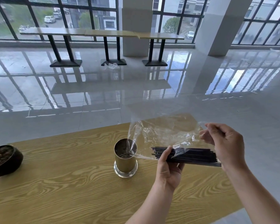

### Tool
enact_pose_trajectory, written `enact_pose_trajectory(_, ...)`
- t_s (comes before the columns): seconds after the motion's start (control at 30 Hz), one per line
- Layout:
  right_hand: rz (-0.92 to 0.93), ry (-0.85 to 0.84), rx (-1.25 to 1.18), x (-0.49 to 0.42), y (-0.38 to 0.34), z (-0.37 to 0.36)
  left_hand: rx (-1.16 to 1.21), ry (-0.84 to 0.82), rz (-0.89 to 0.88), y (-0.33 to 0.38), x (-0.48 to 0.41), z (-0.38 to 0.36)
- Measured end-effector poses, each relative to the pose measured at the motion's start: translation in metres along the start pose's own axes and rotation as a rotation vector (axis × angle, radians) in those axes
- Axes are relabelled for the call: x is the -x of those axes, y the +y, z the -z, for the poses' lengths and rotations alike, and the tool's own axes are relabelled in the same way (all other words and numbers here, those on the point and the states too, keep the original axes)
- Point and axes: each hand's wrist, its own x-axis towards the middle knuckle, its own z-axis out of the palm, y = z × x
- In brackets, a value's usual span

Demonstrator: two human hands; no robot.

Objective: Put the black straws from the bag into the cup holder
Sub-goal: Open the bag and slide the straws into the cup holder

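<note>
Presently, thin black straws [197, 156] are gripped by the left hand [168, 167] inside the clear plastic bag [165, 131], which is pinched by the right hand [225, 143]. Extraction is judged underway; upending into the cylindrical metal cup holder [125, 164] is required next.

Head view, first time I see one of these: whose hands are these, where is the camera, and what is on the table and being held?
No machine here: a person wears a camera on the head, looking down at their own two bare hands. The left hand grips a bundle of black straws; the right hand pinches the clear plastic bag that partly covers them. On the wooden table stands a metal cup holder, upright, with no straws in it yet, and a dark bowl sits at the far left.
</note>
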Motion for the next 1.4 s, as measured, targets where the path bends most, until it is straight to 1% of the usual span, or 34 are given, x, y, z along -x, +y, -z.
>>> enact_pose_trajectory(0.17,0.014,-0.012,0.016,-0.006,-0.008,-0.008,0.061,-0.024,-0.028,0.008,-0.001,-0.003)
enact_pose_trajectory(0.43,0.113,-0.047,0.109,-0.022,-0.030,-0.033,0.120,-0.067,-0.049,0.017,-0.003,-0.004)
enact_pose_trajectory(0.73,0.124,-0.102,0.060,-0.030,-0.043,-0.049,0.129,-0.095,-0.069,0.028,-0.003,-0.002)
enact_pose_trajectory(0.83,0.156,-0.101,0.059,-0.034,-0.049,-0.056,0.129,-0.079,-0.082,0.031,-0.004,-0.003)
enact_pose_trajectory(1.0,0.208,-0.153,0.050,-0.038,-0.058,-0.074,0.136,-0.059,-0.117,0.042,-0.003,-0.004)
enact_pose_trajectory(1.13,0.200,-0.175,0.045,-0.039,-0.057,-0.082,0.150,-0.041,-0.129,0.051,-0.003,0.001)
enact_pose_trajectory(1.27,0.147,-0.181,0.028,-0.037,-0.061,-0.086,0.165,-0.007,-0.143,0.055,-0.002,0.007)
enact_pose_trajectory(1.33,0.095,-0.221,0.017,-0.034,-0.064,-0.086,0.168,-0.009,-0.137,0.056,-0.001,0.007)
enact_pose_trajectory(1.4,0.066,-0.311,0.062,-0.032,-0.065,-0.082,0.171,-0.013,-0.133,0.057,0.000,0.005)
